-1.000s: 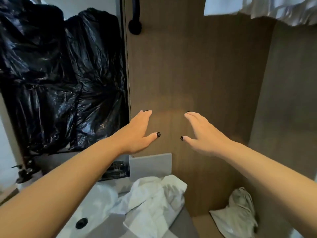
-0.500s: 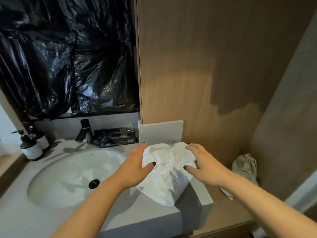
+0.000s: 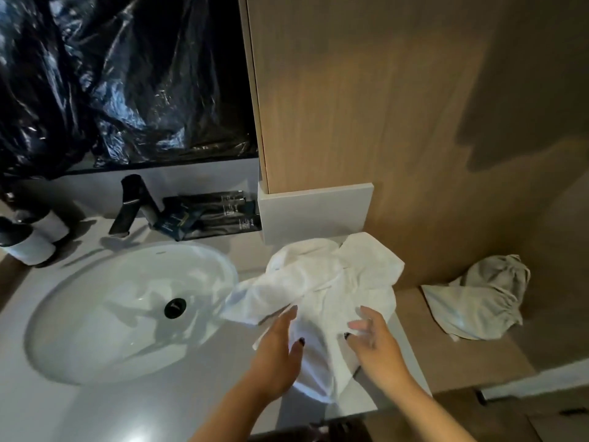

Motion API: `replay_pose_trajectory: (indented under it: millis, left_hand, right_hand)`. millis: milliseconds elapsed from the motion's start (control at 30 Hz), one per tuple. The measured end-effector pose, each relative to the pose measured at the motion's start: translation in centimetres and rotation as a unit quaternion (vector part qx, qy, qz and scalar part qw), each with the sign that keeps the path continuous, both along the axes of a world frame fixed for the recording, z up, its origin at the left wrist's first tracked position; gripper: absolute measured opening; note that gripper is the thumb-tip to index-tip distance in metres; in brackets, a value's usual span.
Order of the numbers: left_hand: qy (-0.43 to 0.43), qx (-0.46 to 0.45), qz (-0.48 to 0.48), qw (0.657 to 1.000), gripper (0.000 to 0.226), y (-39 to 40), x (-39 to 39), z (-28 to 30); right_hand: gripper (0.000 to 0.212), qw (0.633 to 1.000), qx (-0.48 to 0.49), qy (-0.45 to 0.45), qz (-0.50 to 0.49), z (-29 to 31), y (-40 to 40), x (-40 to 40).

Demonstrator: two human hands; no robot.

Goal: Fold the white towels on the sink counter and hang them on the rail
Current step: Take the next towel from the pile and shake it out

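A crumpled white towel lies on the grey sink counter, right of the basin, with one corner reaching over the basin's rim. My left hand lies on the towel's near left part with its fingers straight. My right hand is blurred and touches the towel's near right part with loosely spread fingers. Neither hand plainly grips the cloth. The rail is out of view.
A white oval basin with a black drain fills the counter's left. Behind it stand a black faucet, two dispenser bottles and dark packets. Black plastic sheeting hangs above. A greyish cloth bag lies on a lower wooden ledge at right.
The view dropped from the wooden wall to the counter. Both hands came down onto the towel, then slid to its near side. A towel corner now spreads toward the basin.
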State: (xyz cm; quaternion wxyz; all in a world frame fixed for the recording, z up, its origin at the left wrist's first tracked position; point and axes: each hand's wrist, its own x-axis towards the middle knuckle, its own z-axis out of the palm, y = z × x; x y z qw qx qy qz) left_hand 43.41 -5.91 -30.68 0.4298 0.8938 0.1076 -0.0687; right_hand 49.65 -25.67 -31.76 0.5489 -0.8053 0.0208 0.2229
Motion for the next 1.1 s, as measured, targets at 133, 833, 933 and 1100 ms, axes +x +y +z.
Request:
replay_pose_trajectory:
  millis: [133, 833, 933, 1100]
  left_hand:
    - [0.020, -0.040, 0.015, 0.999, 0.056, -0.6, -0.2, -2.2]
    - [-0.077, -0.091, 0.118, 0.986, 0.049, 5.2, -6.9, -2.6]
    - [-0.051, -0.046, 0.028, 0.997, 0.050, 6.9, -10.0, -1.9]
    - [-0.039, -0.020, -0.074, 0.996, 0.055, 8.2, -13.7, -1.4]
  right_hand:
    - [0.022, 0.996, -0.077, -0.022, 0.047, -1.6, 0.3, 0.2]
    - [0.046, 0.999, -0.002, 0.046, -0.017, 1.5, 8.9, -10.5]
    - [0.044, 0.991, 0.070, 0.054, -0.100, 2.7, 10.7, -12.5]
    - [0.045, 0.991, 0.064, 0.002, -0.122, 5.0, 11.5, -15.7]
